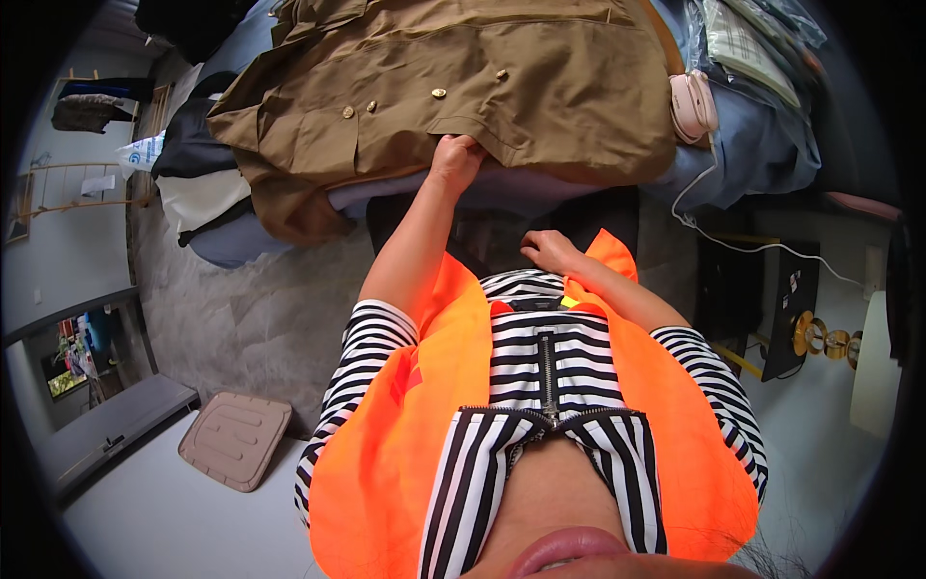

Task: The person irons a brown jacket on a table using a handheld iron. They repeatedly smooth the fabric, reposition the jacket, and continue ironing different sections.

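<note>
A brown coat [579, 121] with gold buttons lies spread out in front of me. My left hand [456, 162] reaches forward to the coat's near side, its thumb and fingers closed on a flap of the cloth. The lifted flap edge stands just above the fingers; the fingertips are partly hidden by the cloth. My right hand [552, 251] rests near my lap, below the coat's near edge and apart from it. Its fingers are loosely bent over dark cloth, and nothing shows in them.
A pink handheld steamer or iron [693, 106] stands at the coat's right, its white cord [743, 245] running right. Clear-bagged clothing [748, 48] lies behind it. Black and white garments [207, 159] hang at the left. A beige plastic stool [236, 439] stands at lower left.
</note>
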A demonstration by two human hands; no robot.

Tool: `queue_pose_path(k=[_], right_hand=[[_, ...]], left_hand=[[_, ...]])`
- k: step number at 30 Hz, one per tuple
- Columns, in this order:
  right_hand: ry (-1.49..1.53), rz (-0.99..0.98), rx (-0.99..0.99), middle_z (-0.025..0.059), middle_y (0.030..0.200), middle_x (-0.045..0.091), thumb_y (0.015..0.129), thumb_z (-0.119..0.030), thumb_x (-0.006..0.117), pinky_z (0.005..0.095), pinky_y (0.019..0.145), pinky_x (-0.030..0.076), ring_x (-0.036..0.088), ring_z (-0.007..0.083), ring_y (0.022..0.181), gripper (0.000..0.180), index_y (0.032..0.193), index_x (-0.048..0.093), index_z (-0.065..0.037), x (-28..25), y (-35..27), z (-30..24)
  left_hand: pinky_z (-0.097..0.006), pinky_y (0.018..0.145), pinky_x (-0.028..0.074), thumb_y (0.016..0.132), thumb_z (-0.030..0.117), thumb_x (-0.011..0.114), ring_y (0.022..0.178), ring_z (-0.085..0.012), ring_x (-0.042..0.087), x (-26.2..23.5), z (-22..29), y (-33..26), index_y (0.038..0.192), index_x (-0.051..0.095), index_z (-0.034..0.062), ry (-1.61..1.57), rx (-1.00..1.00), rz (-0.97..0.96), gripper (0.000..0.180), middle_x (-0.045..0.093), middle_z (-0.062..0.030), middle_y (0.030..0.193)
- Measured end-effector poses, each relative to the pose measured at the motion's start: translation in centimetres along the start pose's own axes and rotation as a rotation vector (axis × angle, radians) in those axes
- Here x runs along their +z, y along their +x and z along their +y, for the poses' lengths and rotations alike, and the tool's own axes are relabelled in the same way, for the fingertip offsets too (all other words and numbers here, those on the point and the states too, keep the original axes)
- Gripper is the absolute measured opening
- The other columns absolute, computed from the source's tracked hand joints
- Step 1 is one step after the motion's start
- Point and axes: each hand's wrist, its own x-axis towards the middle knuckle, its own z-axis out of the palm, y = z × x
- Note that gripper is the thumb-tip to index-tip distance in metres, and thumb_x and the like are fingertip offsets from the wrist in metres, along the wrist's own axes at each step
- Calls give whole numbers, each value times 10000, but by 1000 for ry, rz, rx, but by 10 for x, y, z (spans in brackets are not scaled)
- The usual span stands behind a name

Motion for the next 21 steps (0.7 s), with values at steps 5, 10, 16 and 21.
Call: queue_pose_path(k=[5, 10, 16, 21], right_hand=[[42, 45, 9, 191, 1045, 730, 923, -286, 631, 449, 896, 538, 687, 371, 1009, 282, 1065, 725, -61, 2, -12, 0], [78, 161, -26, 172, 1023, 719, 928, -227, 631, 440, 859, 542, 681, 375, 967, 235, 1040, 707, -36, -1, -31, -1], [46, 260, -15, 151, 1001, 709, 929, -225, 638, 458, 843, 544, 676, 367, 963, 192, 989, 686, -49, -12, -27, -4], [29, 216, 9, 163, 964, 705, 919, -216, 647, 467, 822, 544, 678, 377, 934, 194, 986, 682, -38, -12, -22, -6]], left_hand=[[-427, 1135, 426, 1033, 84, 504, 1303, -248, 545, 21, 3, 13, 1437, 510, 79, -219, -81, -126, 404, 556, -53, 1454], [-426, 1131, 426, 1025, 86, 507, 1300, -252, 546, 52, -7, 53, 1430, 515, 77, -249, -161, -216, 405, 560, -60, 1447], [-426, 1126, 426, 1015, 89, 510, 1297, -258, 547, 61, -11, 86, 1421, 521, 74, -186, -233, -247, 406, 564, -68, 1438], [-426, 1122, 426, 1007, 91, 513, 1294, -263, 548, 56, -14, 101, 1414, 526, 72, -171, -254, -246, 408, 568, -75, 1431]])
